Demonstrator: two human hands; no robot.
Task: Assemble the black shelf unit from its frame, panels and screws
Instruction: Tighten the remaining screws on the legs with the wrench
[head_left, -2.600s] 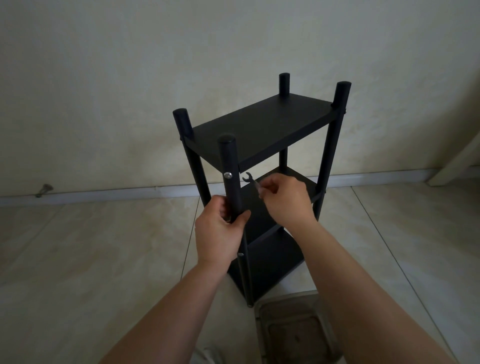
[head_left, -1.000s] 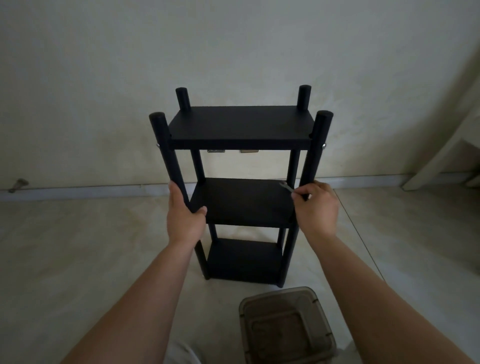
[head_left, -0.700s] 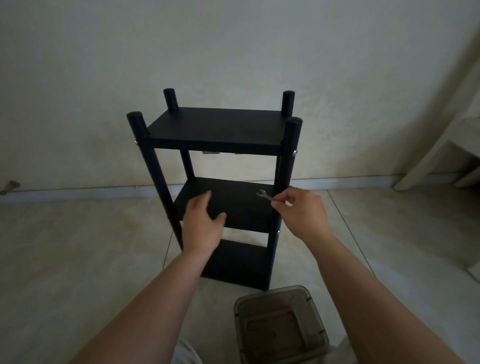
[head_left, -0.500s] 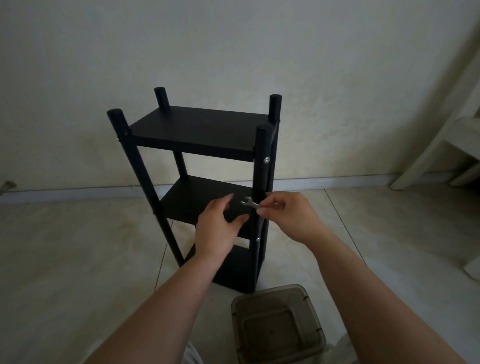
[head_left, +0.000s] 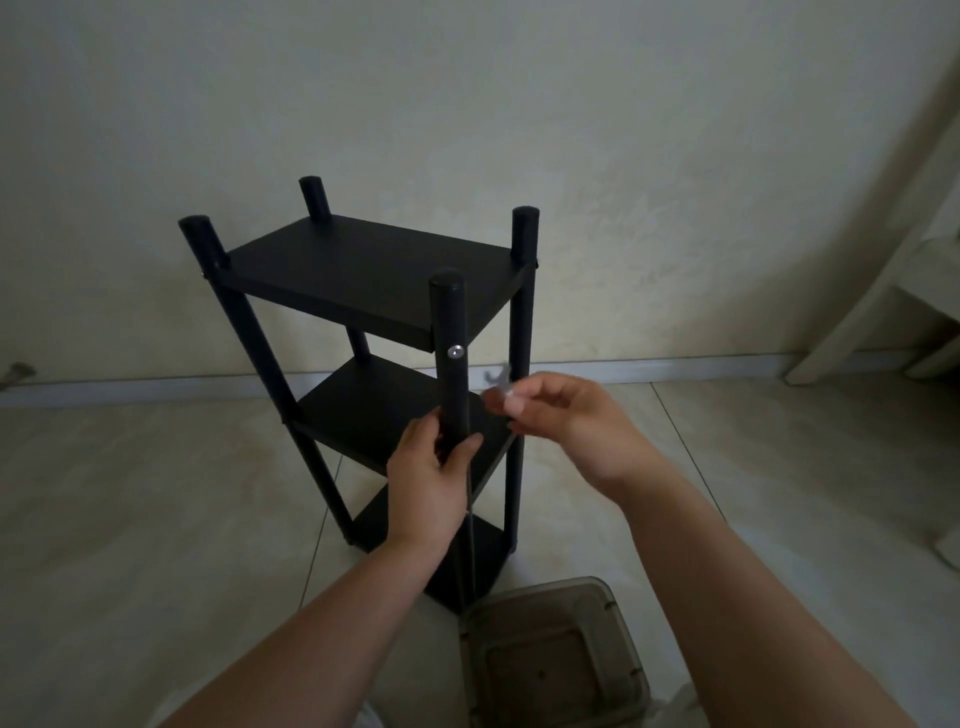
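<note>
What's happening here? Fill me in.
A person is putting together a black shelf unit standing upright on the floor. The left hand grips the nearest post, below a silver screw. The right hand holds a small wrench beside that post.

We have turned the shelf unit (head_left: 363, 291) so one corner post (head_left: 451, 364) now faces us, its screw (head_left: 455, 353) showing. Our left hand (head_left: 428, 483), open a moment ago, has closed around that post, and our right hand (head_left: 566, 421) has lifted the small wrench (head_left: 496, 379) higher, beside it.
</note>
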